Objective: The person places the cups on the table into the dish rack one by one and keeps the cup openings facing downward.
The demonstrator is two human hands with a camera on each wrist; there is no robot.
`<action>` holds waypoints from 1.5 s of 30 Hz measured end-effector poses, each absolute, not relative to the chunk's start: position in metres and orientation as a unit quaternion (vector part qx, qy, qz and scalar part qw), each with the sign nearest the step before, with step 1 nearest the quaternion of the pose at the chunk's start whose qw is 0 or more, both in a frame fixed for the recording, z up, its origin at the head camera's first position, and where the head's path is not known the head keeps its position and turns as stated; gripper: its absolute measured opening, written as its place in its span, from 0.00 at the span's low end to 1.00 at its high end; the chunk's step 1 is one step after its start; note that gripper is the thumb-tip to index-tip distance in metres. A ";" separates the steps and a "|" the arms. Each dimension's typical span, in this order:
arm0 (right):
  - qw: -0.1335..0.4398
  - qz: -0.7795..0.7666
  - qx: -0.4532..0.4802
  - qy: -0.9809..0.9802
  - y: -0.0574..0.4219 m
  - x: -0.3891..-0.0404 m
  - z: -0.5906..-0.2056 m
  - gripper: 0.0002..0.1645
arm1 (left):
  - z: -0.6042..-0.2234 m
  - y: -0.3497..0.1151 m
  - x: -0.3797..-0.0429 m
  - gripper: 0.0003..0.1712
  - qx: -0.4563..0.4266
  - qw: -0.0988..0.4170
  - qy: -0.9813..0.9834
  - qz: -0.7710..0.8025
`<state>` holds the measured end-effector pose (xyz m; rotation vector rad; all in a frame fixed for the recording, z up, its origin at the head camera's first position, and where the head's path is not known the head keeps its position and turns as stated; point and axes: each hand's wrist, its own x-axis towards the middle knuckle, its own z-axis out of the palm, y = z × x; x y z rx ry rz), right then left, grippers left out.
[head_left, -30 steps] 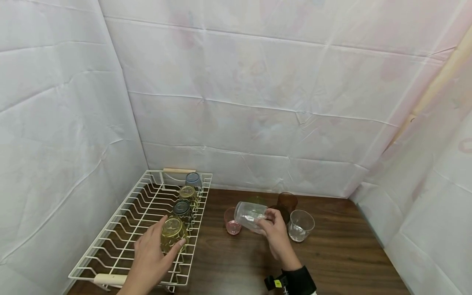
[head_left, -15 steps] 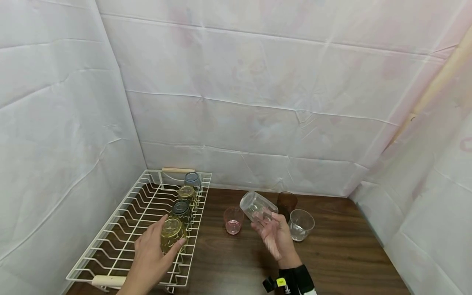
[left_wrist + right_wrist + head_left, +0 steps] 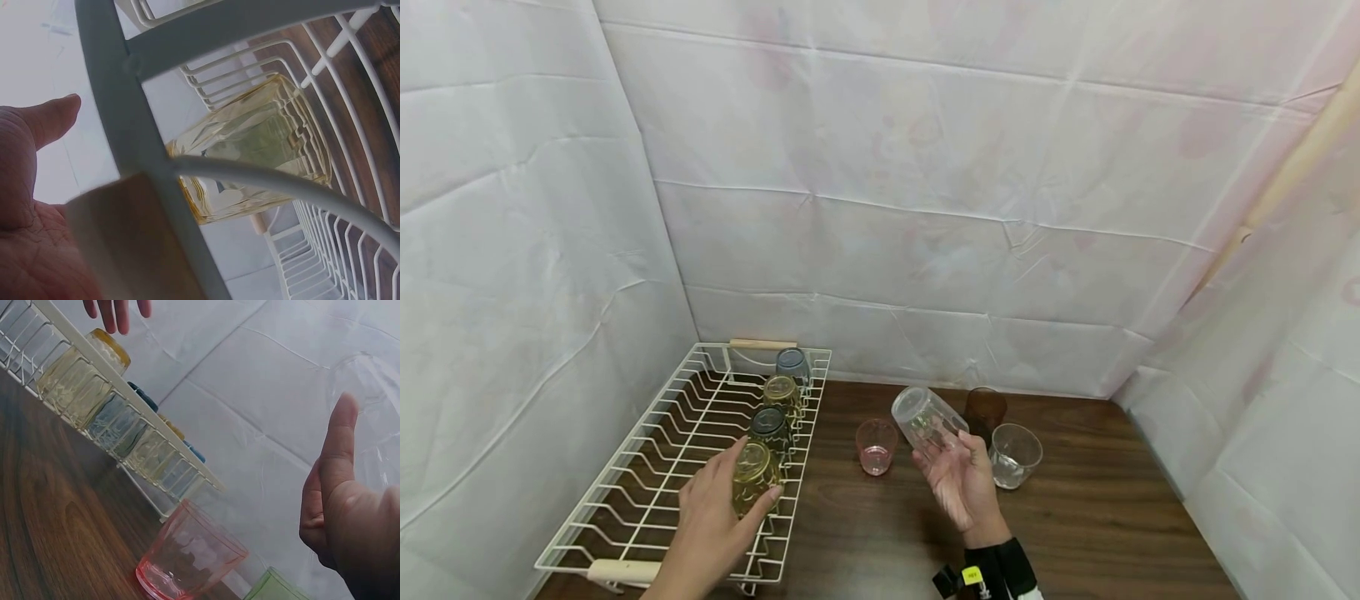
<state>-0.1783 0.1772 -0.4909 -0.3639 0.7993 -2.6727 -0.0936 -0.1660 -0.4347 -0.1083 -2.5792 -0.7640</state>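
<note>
Right hand [image 3: 958, 487] grips tilted clear glass [image 3: 922, 415], left hand [image 3: 715, 512] spread wide beside yellow glass [image 3: 755, 471] in rack [image 3: 623, 571], pink glass [image 3: 876, 450] nearby.

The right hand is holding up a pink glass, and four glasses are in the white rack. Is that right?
Not quite: the head view shows the right hand holding up a clear glass; the pink glass stands on the table. And yes, four glasses are in the white rack.
</note>
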 end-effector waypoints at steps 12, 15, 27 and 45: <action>0.180 -0.939 -0.133 0.260 0.177 -0.178 -0.486 0.35 | -0.436 -0.159 -0.094 0.47 -0.063 0.220 -0.929 -0.289; 0.181 -0.940 -0.138 0.254 0.177 -0.178 -0.486 0.36 | -0.436 -0.154 -0.095 0.47 -0.085 0.238 -0.920 -0.299; 0.207 -0.937 -0.199 0.197 0.169 -0.170 -0.484 0.36 | -0.430 -0.127 -0.094 0.45 -0.143 0.255 -0.902 -0.317; 0.286 -0.905 -0.269 0.164 0.142 -0.153 -0.474 0.34 | -0.400 -0.069 -0.112 0.53 -0.193 0.172 -0.885 -0.387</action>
